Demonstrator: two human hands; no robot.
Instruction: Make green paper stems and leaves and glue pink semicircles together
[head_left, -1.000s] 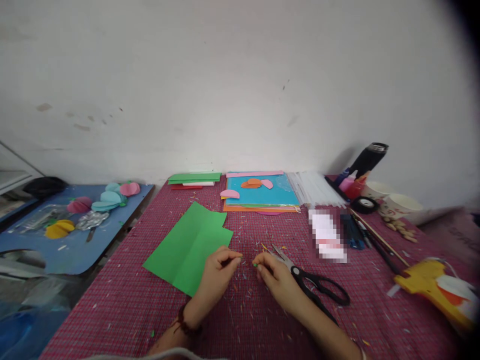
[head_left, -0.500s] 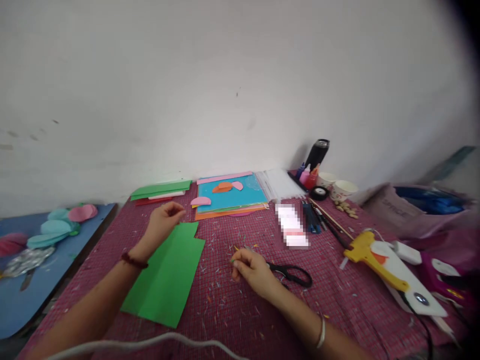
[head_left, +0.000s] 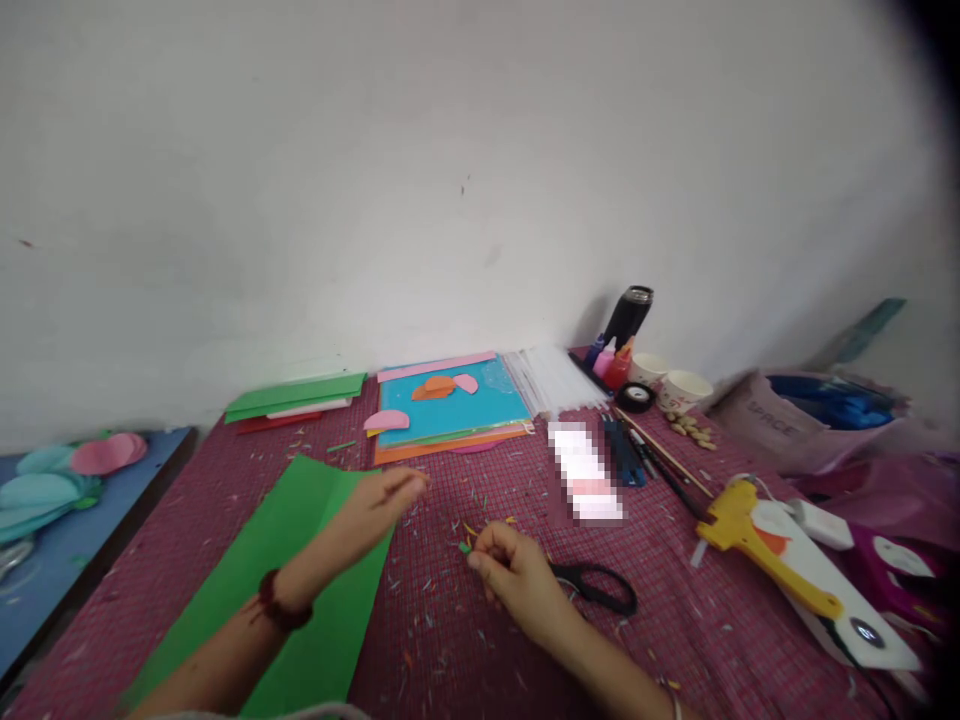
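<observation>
My left hand (head_left: 379, 507) hovers over the right edge of a green paper sheet (head_left: 277, 570), fingers stretched toward the right; it is blurred by motion and seems to hold nothing. My right hand (head_left: 508, 572) rests on the red checked cloth (head_left: 465, 650) with its fingers pinched on a tiny green paper scrap (head_left: 465, 547). Black scissors (head_left: 600, 588) lie just right of that hand, partly hidden behind it.
A stack of coloured paper (head_left: 450, 405) with pink and orange half-circles lies at the back. To the right lie a yellow glue gun (head_left: 757, 545), pens (head_left: 630, 450), clear sticks (head_left: 551, 378), a black flask (head_left: 628, 315), cups (head_left: 682, 385) and tape. A blue table (head_left: 52, 520) stands to the left.
My left hand came back from the far end of the green sheet toward my right hand. The view shifted slightly; my right hand stayed pinched beside the scissors.
</observation>
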